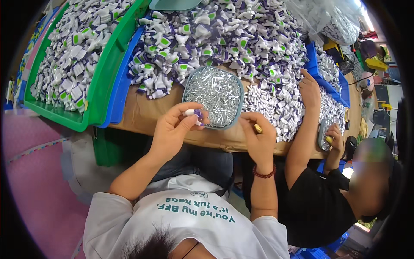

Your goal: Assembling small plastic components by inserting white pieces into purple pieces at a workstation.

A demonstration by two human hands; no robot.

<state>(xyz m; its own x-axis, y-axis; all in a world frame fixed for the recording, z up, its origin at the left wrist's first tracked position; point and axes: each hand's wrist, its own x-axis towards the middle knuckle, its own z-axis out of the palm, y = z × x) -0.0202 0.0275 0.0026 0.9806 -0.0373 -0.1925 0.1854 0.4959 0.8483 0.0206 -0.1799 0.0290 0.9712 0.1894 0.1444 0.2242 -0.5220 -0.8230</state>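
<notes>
My left hand (pixel 170 134) is closed around a small white and purple plastic piece (pixel 191 113), pinched between thumb and fingers at the near left of a grey-blue basin (pixel 241 96). Loose silver metal pins (pixel 213 93) fill that basin. At its near right side, my right hand (pixel 261 141) has its fingers curled in, with the thumb and index finger close together. A small yellow object (pixel 258 128) shows between those fingers; its kind is unclear. Just beyond the right hand lies a heap of short white plastic pieces (pixel 269 110).
A large pile of white, purple and green plastic pieces (pixel 207 34) covers the far table. Left stands a green crate (pixel 101 82) of similar pieces beside a blue crate (pixel 123 82). On the right, a co-worker's arm (pixel 304 116) reaches toward a blue bin (pixel 317 71).
</notes>
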